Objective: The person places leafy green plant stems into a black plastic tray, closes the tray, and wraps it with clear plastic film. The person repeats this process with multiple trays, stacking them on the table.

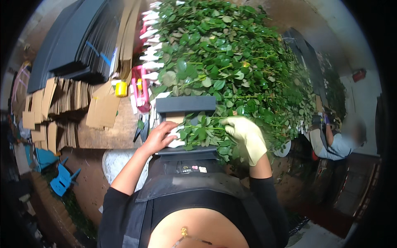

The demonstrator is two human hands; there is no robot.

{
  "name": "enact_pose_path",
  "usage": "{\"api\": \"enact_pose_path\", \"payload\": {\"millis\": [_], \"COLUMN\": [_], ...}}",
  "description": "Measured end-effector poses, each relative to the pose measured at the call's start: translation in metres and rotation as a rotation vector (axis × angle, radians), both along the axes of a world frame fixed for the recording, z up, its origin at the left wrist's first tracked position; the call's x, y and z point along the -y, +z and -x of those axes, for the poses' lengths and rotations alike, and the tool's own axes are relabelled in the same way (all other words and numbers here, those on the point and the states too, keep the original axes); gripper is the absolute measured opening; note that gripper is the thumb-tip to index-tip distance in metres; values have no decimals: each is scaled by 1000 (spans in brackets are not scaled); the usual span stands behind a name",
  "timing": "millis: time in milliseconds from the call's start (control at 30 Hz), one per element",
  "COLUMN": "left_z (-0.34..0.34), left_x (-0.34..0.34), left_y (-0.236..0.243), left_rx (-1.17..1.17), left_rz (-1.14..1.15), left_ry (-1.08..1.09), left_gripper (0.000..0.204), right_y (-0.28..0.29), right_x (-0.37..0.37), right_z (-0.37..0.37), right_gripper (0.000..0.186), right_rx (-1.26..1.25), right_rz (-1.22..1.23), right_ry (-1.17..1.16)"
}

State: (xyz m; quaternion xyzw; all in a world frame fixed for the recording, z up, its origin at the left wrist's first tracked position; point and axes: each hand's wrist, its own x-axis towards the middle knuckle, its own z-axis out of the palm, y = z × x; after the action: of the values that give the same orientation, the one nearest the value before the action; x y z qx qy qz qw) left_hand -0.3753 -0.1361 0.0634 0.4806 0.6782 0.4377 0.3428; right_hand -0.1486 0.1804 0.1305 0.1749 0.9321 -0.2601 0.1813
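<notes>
A dark grey corrugated box [186,104] stands right in front of me on the table, its near flap toward my body. Across it lie leafy rose stems [202,130], their white-sleeved flower heads [177,137] at the left end. The bare fingers and thumb of my left hand [160,138] are curled around these heads. My right hand [244,131], in a pale yellow glove, is closed on the stems farther right. The gloved fingers partly hide the stems. Beyond the box a large pile of leafy stems [223,62] covers the table, more white sleeves [152,58] along its left edge.
Left on the wooden table [93,134] are a pink tape dispenser [142,93], a yellow tape roll [121,89], scissors [143,131] and brown cardboard pieces [103,111]. Dark folded boxes [70,41] stack behind. A blue stool [62,180] stands on the floor. Another person [339,144] works at right.
</notes>
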Motion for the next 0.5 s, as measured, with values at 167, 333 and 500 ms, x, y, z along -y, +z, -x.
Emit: {"api": "enact_pose_path", "payload": {"millis": [167,333,500], "left_z": [4,-1,-14], "left_x": [-9,-23,-19], "left_y": [11,4,8], "left_rx": [-95,-325,-165], "left_rz": [15,-74,-14], "left_ry": [14,83,207], "left_gripper": [34,17,13], "right_y": [22,22,63], "right_x": [-30,-59,-44], "right_z": [120,181,185], "right_gripper": [32,22,15], "right_rx": [-640,-41,-233], "right_rz": [-601,-821,-942], "right_ry": [-42,-50,144]}}
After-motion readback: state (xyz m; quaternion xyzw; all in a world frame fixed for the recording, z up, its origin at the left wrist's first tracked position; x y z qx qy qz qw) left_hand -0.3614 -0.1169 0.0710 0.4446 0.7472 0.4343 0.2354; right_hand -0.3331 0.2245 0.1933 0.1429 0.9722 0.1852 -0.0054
